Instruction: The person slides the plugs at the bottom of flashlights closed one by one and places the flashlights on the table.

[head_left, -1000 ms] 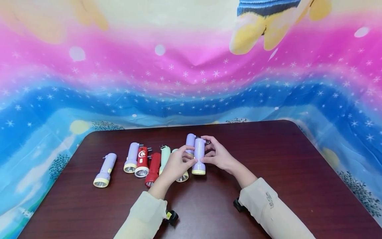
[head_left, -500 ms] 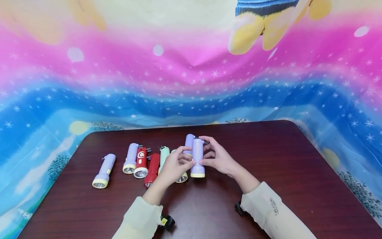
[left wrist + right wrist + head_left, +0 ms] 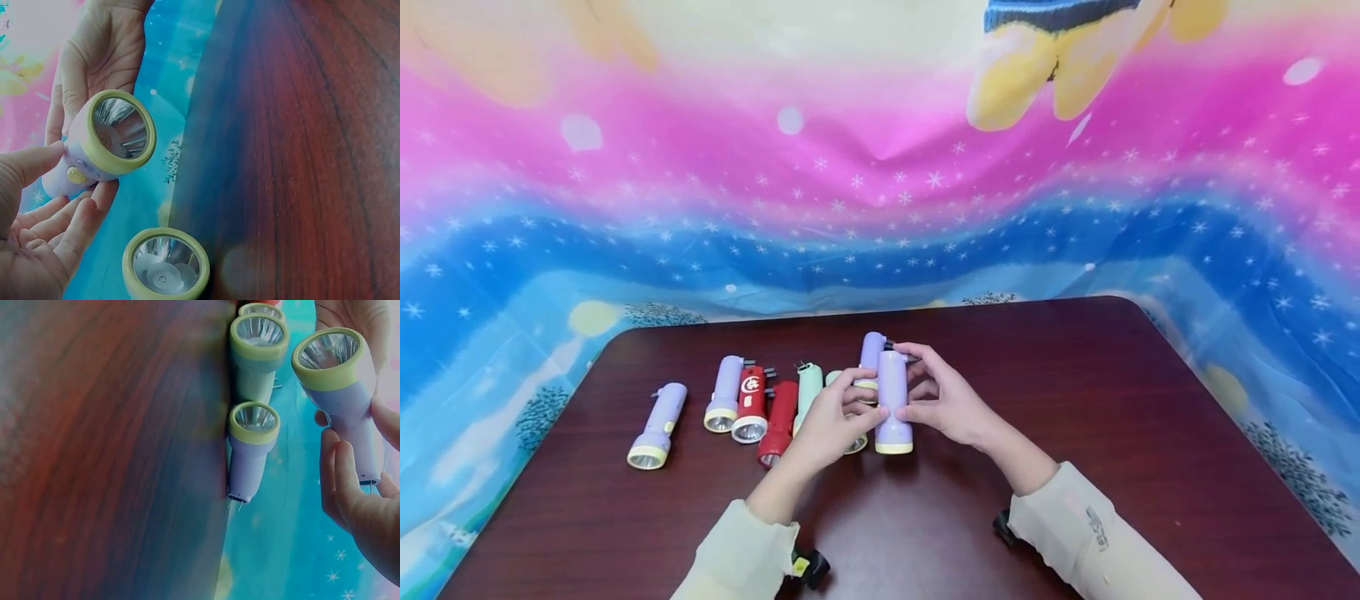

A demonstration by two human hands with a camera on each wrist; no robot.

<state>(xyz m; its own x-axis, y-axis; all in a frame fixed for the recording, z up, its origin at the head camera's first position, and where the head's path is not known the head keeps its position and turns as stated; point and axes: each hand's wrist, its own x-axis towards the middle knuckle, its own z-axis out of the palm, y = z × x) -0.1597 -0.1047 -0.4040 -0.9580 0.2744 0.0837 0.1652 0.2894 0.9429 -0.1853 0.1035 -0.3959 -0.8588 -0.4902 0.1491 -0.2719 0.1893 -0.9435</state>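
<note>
Both hands hold one lilac flashlight (image 3: 893,396) with a yellow rim, raised over the table. My left hand (image 3: 831,421) pinches it from the left, thumb on the near side and fingers behind. From the other side my right hand (image 3: 951,400) grips it, fingers near its tail and thumb lower on the body. In the right wrist view, metal prongs stick out of the tail of the held flashlight (image 3: 353,412). Its yellow switch (image 3: 77,175) shows in the left wrist view. Behind it lies another lilac flashlight (image 3: 872,352), partly hidden by the left hand.
A row to the left holds a lilac flashlight (image 3: 725,392), a red one with a white rim (image 3: 751,400), an all-red one (image 3: 778,421) and mint-green ones (image 3: 808,387). Farther left lies a lone lilac flashlight (image 3: 658,425). Everything rests on a dark wooden table (image 3: 1112,400).
The held flashlight has come slightly toward me, and both hands have moved with it, keeping their hold. The other flashlights lie as before; the head view has shifted slightly.
</note>
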